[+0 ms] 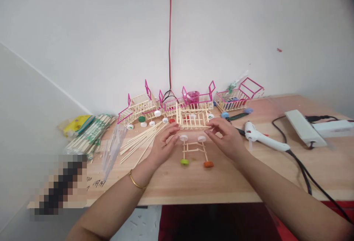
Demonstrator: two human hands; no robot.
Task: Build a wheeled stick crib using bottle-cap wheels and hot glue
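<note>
A pale wooden worktop point(171, 191) stands against a light grey wall point(110, 31), with a red-and-black cord point(169, 31) hanging down the wall beyond the hands.

The left hand point(163, 143) and right hand point(228, 138) are partly closed, fingers curved and thumbs a little apart from them, pinching a small slatted stick frame point(193, 119) by its two ends. The exact contact at the left fingertips is hard to make out, though they seem to touch the frame's lower corner. (A gold bangle point(135, 182) circles the left wrist.)

Just below the frame, between the hands, a wheeled base point(193, 150) lies on the worktop, its bottle-cap wheels white, green and orange. Beyond the hands, pink-trimmed carts point(138, 104) crowd near the wall, partly hidden by the frame, with a pink cup point(193, 96) among them. Left of the left hand are loose sticks point(145, 138), clear rods point(112, 154), bagged sticks point(92, 134) and a yellow packet point(77, 125). Right of the right hand lie a white glue gun point(269, 140) and, farther right, a white block point(304, 127) among black cables point(304, 169).
</note>
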